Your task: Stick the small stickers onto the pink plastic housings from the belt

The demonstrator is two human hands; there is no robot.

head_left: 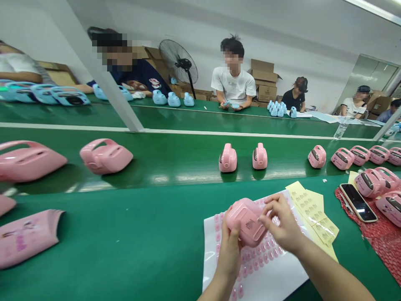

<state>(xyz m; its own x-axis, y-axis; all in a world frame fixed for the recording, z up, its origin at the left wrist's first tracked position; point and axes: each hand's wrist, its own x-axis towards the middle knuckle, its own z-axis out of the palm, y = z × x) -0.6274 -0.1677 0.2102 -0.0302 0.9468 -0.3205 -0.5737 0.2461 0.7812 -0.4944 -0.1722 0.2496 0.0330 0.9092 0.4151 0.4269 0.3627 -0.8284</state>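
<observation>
My left hand (229, 251) is wrapped round a pink plastic device (244, 213) with a handled-case shape like the others nearby, its flat underside with small dark print turned toward me. At the device's right edge, the thumb and fingertips of my right hand (282, 223) are pinched together; whatever is between them is too small to make out. Beneath both hands lies a white sheet (266, 282) carrying rows of small pink oval pads. Yellow sticker sheets (310, 209) lie just right of it, partly overlapped by the white sheet.
Pink devices (228, 158) stand along the green belt (175, 159) ahead. At right are a phone (359, 202) and more devices on red bubble wrap (384, 238). A curved pink printed piece (29, 238) lies left. Across the belt, several people sit near blue devices (173, 99).
</observation>
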